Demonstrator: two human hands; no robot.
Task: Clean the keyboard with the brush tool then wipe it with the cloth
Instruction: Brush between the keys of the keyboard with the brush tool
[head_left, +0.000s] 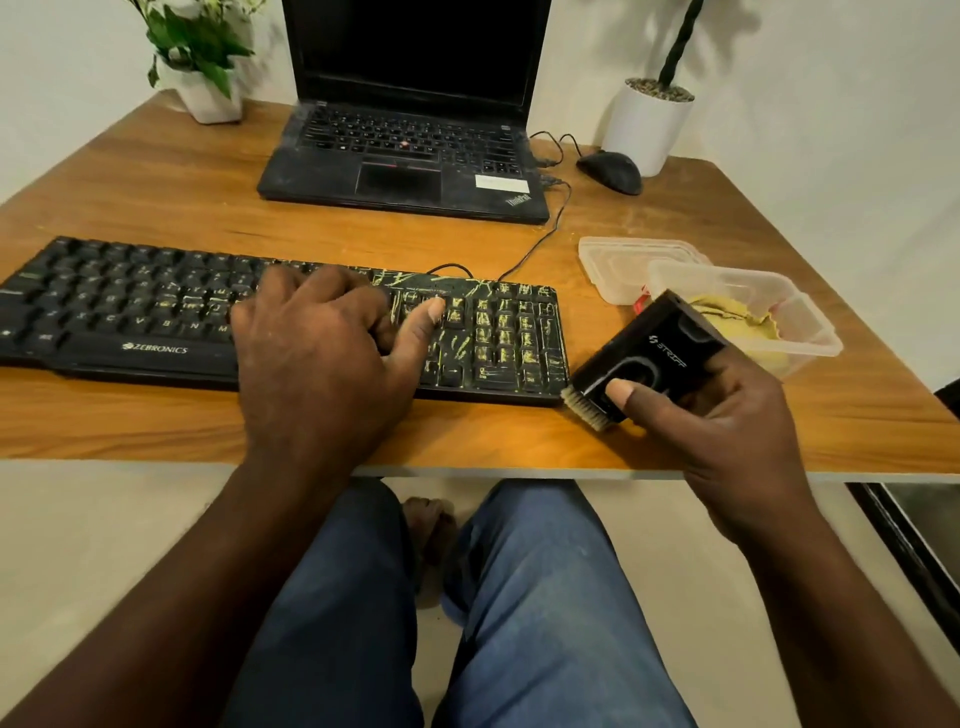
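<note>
Keyboard (130, 312), desk (208, 426) front edge: yellow grit lying across its right half; brushing seemingly unfinished. Left hand (322, 353) resting loosely bent on keys, holding nothing. Right hand (727, 431) gripping brush tool (644, 353) beside keyboard's right end. Cloth (737, 322) sitting in container (810, 332), right edge; wiping pending.

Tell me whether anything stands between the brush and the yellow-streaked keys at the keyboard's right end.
Nothing visible does. The right hand holds the brush tool with its bristles at the right front corner of the keyboard. The left hand covers keys further left, thumb on the streaks' edge.
</note>
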